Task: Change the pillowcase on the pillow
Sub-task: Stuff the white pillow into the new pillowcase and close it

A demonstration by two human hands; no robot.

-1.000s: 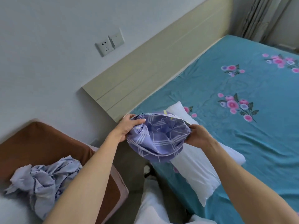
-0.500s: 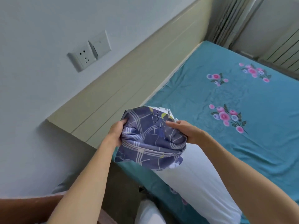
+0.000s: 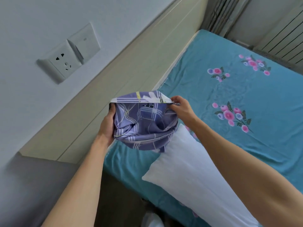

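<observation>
Both bare forearms reach forward over the near edge of the teal flower-printed bed sheet (image 3: 229,99). The left hand (image 3: 107,126) grips the bunched purple plaid cotton pillowcase (image 3: 144,123) along its left side, fingers curled into the cloth. The right hand (image 3: 181,107) pinches its upper hem. The pillowcase covers the far end of the plain white pillow (image 3: 193,174) lying on the bed. Dark printing on the hem is too blurred to read.

pillowcase (image 3: 144,125) over pillow (image 3: 193,182) end
</observation>
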